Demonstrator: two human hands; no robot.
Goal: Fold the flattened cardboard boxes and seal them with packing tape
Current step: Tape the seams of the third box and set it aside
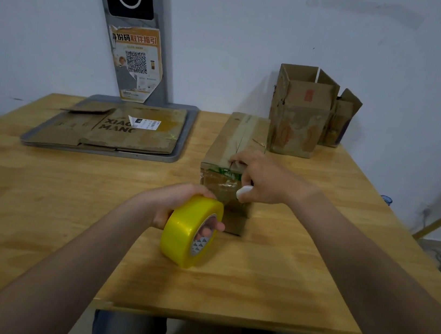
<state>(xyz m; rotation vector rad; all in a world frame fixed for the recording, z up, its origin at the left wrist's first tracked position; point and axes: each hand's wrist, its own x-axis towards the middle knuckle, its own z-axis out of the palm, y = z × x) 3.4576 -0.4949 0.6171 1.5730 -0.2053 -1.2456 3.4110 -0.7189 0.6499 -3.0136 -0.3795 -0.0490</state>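
Left hand (176, 201) grips yellow tape roll (184, 231), fingers curled through core, just in front of box (231, 140) lying near desk (67, 202) centre. Right hand (262, 177) curls round small white tool (243, 192), likely cutter, fingertips pressing top seam at box's near end. Step, by my read: sever tape from roll. Hold roll low and taut, keep strip pinned, cut close to cardboard, then rub end flat. Flattened boxes (122, 131) wait on grey tray (185, 136), left; open boxes (300, 113) stand back right.
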